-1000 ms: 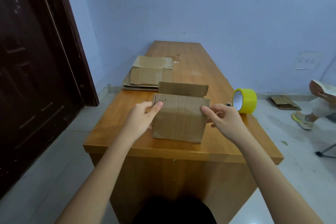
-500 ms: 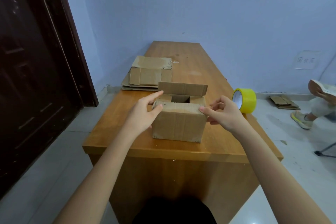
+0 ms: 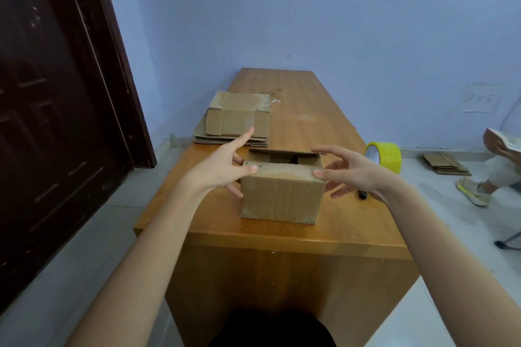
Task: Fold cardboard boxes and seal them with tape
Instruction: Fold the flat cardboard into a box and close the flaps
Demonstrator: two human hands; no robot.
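two hands, left hand [image 3: 218, 169] and right hand [image 3: 352, 170], thumbs apparently touching box [image 3: 282, 194]

Cardboard box [image 3: 282, 194]: near flap now folded down, far flap lowered; left hand [image 3: 218, 167] and right hand [image 3: 355, 175] fingers spread wider
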